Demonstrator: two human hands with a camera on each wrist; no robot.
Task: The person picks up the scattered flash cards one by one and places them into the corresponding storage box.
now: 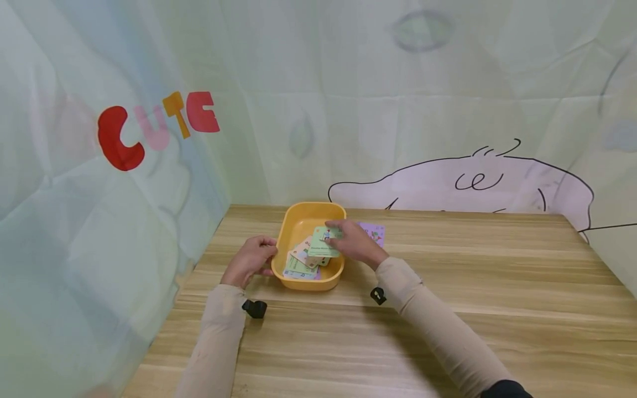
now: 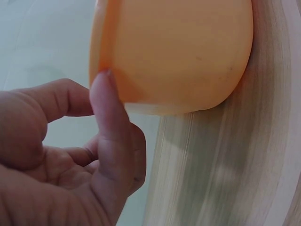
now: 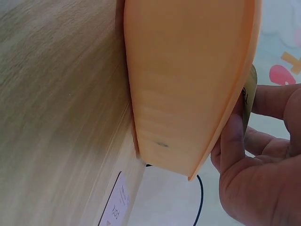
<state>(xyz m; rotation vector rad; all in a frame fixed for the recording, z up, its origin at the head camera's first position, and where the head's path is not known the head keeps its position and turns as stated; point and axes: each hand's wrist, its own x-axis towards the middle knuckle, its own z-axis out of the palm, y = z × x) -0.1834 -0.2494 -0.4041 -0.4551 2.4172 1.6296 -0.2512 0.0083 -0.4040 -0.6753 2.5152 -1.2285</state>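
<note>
A yellow plastic tub stands on the wooden table. At its left side my left hand pinches the rim between thumb and a finger, as the left wrist view shows at the orange-looking wall. My right hand holds a light green card over the tub's right part, with fingers on the card's upper right. Only that card's edge shows past the rim in the right wrist view. Below it, several overlapping cards, green, cream and purple, lie inside the tub.
A purple card lies on the table right of the tub, partly hidden by my right hand. A printed cloth hangs behind and along the left side of the table. Each wrist wears a small black camera.
</note>
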